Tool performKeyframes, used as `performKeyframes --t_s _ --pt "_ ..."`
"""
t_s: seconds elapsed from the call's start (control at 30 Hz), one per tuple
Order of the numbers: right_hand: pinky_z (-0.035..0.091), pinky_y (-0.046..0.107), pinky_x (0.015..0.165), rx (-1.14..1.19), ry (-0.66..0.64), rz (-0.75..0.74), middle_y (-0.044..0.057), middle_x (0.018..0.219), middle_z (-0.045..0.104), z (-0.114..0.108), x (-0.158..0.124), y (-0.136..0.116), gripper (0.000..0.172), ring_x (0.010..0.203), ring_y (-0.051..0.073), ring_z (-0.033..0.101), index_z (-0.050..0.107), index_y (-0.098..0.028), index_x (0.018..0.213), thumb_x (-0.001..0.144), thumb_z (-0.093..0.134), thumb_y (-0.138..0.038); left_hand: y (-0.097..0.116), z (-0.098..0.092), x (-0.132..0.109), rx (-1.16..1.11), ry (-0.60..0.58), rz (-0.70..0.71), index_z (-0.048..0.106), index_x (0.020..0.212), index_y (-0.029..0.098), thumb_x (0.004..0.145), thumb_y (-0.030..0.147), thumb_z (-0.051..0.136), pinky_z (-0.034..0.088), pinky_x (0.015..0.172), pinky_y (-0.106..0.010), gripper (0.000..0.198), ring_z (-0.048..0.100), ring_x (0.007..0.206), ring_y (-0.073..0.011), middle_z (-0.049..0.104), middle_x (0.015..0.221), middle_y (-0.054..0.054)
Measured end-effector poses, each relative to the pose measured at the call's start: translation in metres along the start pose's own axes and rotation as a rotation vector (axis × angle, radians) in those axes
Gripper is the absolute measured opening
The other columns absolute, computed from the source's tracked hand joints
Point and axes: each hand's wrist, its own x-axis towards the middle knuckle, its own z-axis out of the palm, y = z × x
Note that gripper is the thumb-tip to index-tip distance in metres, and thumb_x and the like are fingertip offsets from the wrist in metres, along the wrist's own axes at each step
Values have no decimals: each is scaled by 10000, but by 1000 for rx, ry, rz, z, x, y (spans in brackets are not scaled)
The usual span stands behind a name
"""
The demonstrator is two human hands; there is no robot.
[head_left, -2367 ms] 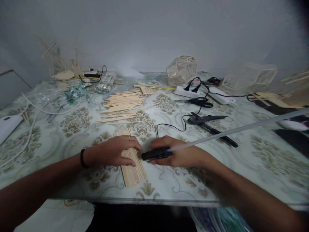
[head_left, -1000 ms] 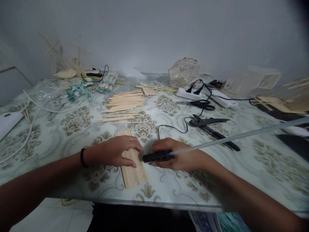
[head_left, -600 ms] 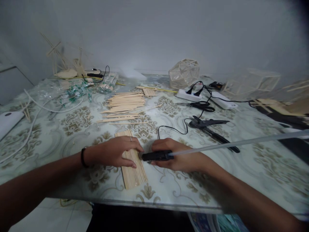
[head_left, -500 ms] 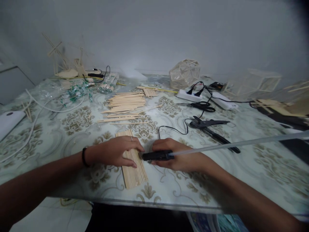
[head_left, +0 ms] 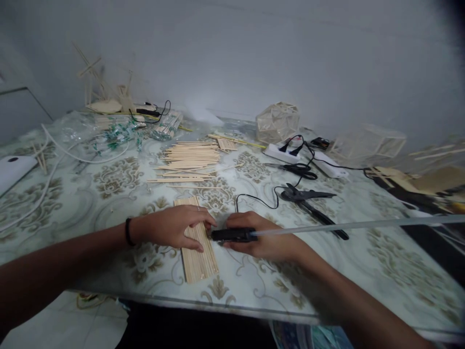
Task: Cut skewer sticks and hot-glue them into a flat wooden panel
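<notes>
A flat panel of wooden sticks [head_left: 199, 264] laid side by side rests near the table's front edge. My left hand [head_left: 178, 225] lies across it, thumb and fingers spread apart, fingertips by its right edge. In my right hand [head_left: 259, 237] is a black hot glue gun [head_left: 232, 234], its nozzle at the panel's right edge close to my left fingertips. A long translucent glue stick [head_left: 337, 226] runs out of its back to the right. Whether the nozzle touches the wood I cannot tell.
Loose wooden sticks [head_left: 192, 155] lie behind the panel. On the right are pliers [head_left: 308, 196], scissors [head_left: 300, 169] and a white power strip [head_left: 281, 152] with cords. A stick-built frame [head_left: 278, 121] stands at the back; packaged sticks [head_left: 165, 126] lie back left.
The view has shifted slightly. The glue gun stays at the panel's right edge in my right hand, and my left hand remains spread over the panel.
</notes>
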Motion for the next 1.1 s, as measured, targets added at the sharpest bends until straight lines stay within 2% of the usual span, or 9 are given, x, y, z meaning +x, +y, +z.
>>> performKeyframes --t_s 0.4,0.57,0.7,0.77,0.9,1.0,1.1 --pt "424 266 662 -30 40 -31 4 762 606 1 2 0 144 684 137 558 721 -160 913 911 686 -300 1 -2 -2 53 -17 -18 603 1318 216 883 375 785 505 819 -315 498 629 880 -197 688 1115 -39" --pt "421 269 667 -37 44 -33 14 792 621 1 3 0 160 699 141 572 729 -158 977 922 675 -299 -1 -1 -2 50 -34 -35 580 1344 194 879 349 805 488 822 -309 540 604 869 -182 686 1092 -43" --pt "429 276 675 -41 53 -25 20 806 633 2 2 0 162 720 150 585 727 -163 975 929 676 -311 1 -5 0 55 10 -30 596 1325 202 901 378 774 497 797 -312 492 579 795 -154 677 1137 -61" --pt "424 274 674 -40 51 -16 10 787 616 3 2 0 137 705 142 568 707 -166 911 933 672 -297 -1 -10 0 72 76 -23 605 1314 210 938 372 721 513 827 -325 426 606 855 -169 665 1205 -85" --pt "395 271 654 -31 39 2 -12 742 554 3 3 0 187 676 130 523 628 -177 791 936 666 -289 -16 -19 -2 238 261 -45 659 1232 202 986 292 622 469 1062 -446 264 581 1197 -266 632 1249 -117" --pt "383 272 659 -27 40 -15 -18 740 537 3 3 2 209 682 128 511 599 -181 775 944 658 -289 -31 -22 -5 329 242 -104 670 1242 196 954 336 673 442 1105 -478 320 528 1270 -298 600 1268 -132" --pt "376 276 665 -39 44 -20 -21 737 524 3 3 2 228 685 128 503 580 -182 764 947 655 -298 -36 -23 -7 326 205 -136 652 1263 186 960 359 663 463 1075 -457 348 551 1225 -288 603 1248 -129"
